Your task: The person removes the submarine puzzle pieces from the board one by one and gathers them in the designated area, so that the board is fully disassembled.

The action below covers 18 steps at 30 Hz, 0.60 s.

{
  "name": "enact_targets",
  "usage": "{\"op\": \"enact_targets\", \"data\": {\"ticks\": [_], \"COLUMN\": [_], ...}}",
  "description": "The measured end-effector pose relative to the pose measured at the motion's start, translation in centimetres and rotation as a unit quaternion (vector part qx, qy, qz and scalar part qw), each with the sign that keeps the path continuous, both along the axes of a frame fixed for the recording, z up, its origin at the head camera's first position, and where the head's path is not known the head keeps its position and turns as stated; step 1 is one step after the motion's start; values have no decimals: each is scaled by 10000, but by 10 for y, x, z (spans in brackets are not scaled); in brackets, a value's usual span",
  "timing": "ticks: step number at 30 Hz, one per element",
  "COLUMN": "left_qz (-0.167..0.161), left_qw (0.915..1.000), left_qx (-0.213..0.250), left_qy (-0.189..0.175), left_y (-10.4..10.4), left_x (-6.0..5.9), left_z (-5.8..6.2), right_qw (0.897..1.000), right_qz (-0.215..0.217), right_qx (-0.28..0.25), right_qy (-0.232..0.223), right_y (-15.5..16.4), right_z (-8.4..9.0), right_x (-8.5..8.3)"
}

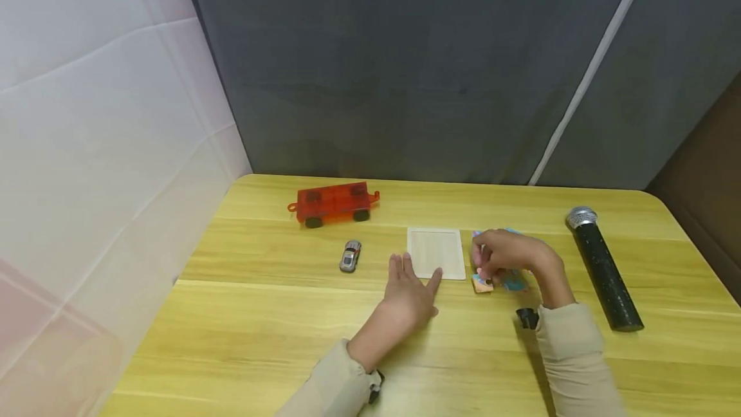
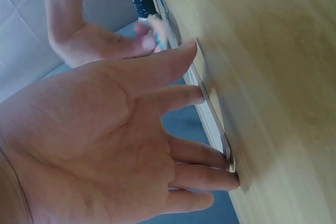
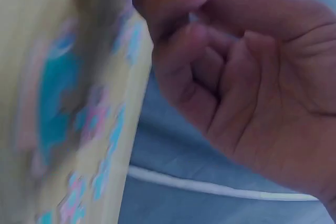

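My left hand (image 1: 412, 288) lies open on the wooden table (image 1: 278, 333), its straight fingers (image 2: 205, 174) touching the near-left edge of a flat white square board (image 1: 436, 253). The board's thin rim (image 2: 212, 119) shows in the left wrist view. Just right of the board, my right hand (image 1: 502, 255) curls over a pile of colourful blue-and-pink pieces (image 1: 514, 282) and pinches a small one between thumb and fingertips. A small orange piece (image 1: 482, 286) lies at the pile's near-left corner. The right wrist view shows the curled fingers (image 3: 199, 66) beside the blurred patterned sheet (image 3: 68, 103).
A black microphone (image 1: 604, 269) with a silver head lies at the right. A red translucent toy trailer (image 1: 332, 203) stands at the back, with a small silver toy car (image 1: 350, 255) in front of it. A grey curtain hangs behind and a white wall stands at the left.
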<state>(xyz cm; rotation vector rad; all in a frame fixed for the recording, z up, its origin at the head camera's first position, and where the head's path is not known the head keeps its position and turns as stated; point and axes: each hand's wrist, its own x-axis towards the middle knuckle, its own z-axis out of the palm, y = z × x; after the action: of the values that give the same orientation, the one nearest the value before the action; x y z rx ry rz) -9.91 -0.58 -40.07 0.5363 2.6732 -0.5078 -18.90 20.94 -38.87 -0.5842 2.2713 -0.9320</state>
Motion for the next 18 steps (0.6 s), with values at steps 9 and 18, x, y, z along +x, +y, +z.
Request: {"op": "enact_targets", "data": {"ticks": [9, 18], "left_qz": [315, 326], "left_qw": [9993, 9988], "left_qx": [208, 355], "left_qy": [-30, -90], "left_y": [-3, -7], "left_x": [0, 1], "left_z": [0, 5], "right_qw": [9941, 9875], "right_qz": [-367, -658], "right_qx": [919, 1271], "right_qy": [450, 657], "right_y": [4, -5], "right_z": [-8, -9], "right_x": [2, 8]}}
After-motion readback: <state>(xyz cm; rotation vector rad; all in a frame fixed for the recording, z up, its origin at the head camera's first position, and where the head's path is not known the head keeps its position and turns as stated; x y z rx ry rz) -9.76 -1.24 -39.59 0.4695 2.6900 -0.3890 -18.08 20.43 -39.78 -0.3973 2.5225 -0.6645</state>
